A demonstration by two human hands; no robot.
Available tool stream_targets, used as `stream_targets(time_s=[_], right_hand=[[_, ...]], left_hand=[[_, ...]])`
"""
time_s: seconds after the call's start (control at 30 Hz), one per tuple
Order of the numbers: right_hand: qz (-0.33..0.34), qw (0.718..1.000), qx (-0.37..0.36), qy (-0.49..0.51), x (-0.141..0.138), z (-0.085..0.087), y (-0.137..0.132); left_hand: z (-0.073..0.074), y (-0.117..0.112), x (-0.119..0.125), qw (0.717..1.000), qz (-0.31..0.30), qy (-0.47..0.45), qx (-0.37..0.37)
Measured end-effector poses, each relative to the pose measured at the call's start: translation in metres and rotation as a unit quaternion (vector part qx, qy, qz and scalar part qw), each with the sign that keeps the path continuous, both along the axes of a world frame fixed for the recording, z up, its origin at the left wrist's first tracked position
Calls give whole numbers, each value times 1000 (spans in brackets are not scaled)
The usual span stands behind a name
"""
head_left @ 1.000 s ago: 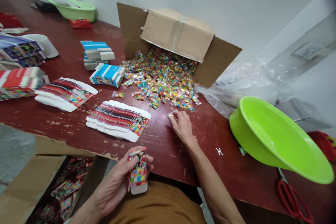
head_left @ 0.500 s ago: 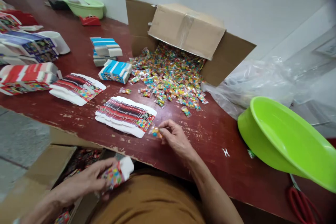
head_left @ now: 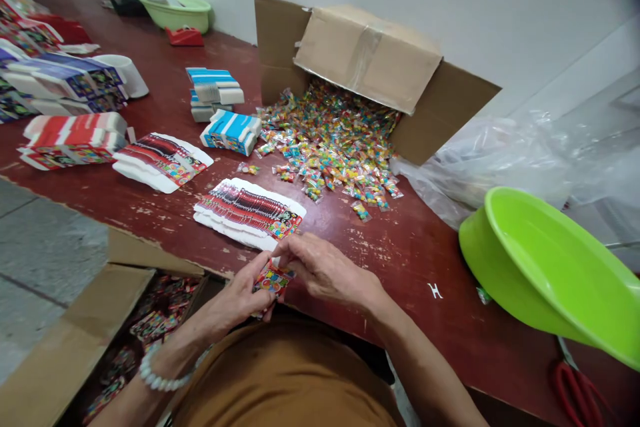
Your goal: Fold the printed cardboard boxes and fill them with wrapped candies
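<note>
My left hand (head_left: pixel 240 297) holds a small red printed carton (head_left: pixel 271 279) at the near table edge, fingers wrapped round it. My right hand (head_left: pixel 325 270) meets it from the right, fingertips pinched together at the carton's top; whatever they pinch is hidden. Just beyond the hands lies a fanned stack of flat red cartons (head_left: pixel 250 211). Farther back, a heap of small colourful candy packets (head_left: pixel 330 147) spills from a tipped cardboard box (head_left: pixel 370 60).
A bright green basin (head_left: pixel 550 267) leans at the right, with red scissors (head_left: pixel 575 373) below it and clear plastic bags (head_left: pixel 500 153) behind. Blue cartons (head_left: pixel 230 130), more red flat cartons (head_left: pixel 163 160) and stacked boxes (head_left: pixel 75 137) lie left. An open cardboard box (head_left: pixel 75 340) of filled cartons stands below the table.
My right hand took a candy packet from near the heap and drew it back to the table edge. My left hand swung the carton down to the left, then up to meet it.
</note>
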State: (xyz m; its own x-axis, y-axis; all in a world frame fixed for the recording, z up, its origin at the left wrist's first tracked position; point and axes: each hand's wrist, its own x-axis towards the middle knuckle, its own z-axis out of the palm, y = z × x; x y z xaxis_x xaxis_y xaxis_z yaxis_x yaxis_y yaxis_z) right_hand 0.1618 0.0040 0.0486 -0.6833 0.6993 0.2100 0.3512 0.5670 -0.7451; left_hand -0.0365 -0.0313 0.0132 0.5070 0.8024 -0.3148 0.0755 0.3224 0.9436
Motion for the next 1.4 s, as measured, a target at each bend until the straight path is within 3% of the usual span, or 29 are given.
stream_targets(time_s=[0.13,0.23,0.37,0.57,0.7,0.77,0.8,0.9,0.97,1.03,1.17,1.3,1.4], right_hand=[[-35,993,-78,78,-1,-1,3],[-119,956,-181,196,-3,-13,7],[-220,904,-232,283,-1,-24,10],[-164,849,-378,330,1,-33,3],[-113,818,-456,332,-9,-42,-6],[-129,834,-419,335,-12,-44,-9],[-154,854,-365,337,-13,-44,-10],[-200,921,-165,290,-10,-39,-12],[-177,946,-125,243,-7,-35,-14],[-170,936,-194,240,-7,-33,-14],[-200,862,-363,291,-14,-31,-12],[-224,840,-386,308,-20,-24,-10],[-217,854,-355,312,-22,-20,-10]], left_hand=[[-2,-1,9,999,37,4,10],[-2,-1,13,998,64,-13,1],[0,-1,15,988,132,-73,-31],[-2,0,24,954,219,-133,-157],[-7,-1,29,963,204,-139,-105],[-7,-1,31,965,194,-153,-89],[-6,-1,32,962,196,-160,-99],[0,1,32,944,204,-185,-183],[5,3,33,930,200,-213,-222],[7,3,34,923,202,-237,-225],[4,1,37,925,236,-231,-187],[0,0,35,929,246,-215,-172],[2,1,33,934,242,-200,-173]])
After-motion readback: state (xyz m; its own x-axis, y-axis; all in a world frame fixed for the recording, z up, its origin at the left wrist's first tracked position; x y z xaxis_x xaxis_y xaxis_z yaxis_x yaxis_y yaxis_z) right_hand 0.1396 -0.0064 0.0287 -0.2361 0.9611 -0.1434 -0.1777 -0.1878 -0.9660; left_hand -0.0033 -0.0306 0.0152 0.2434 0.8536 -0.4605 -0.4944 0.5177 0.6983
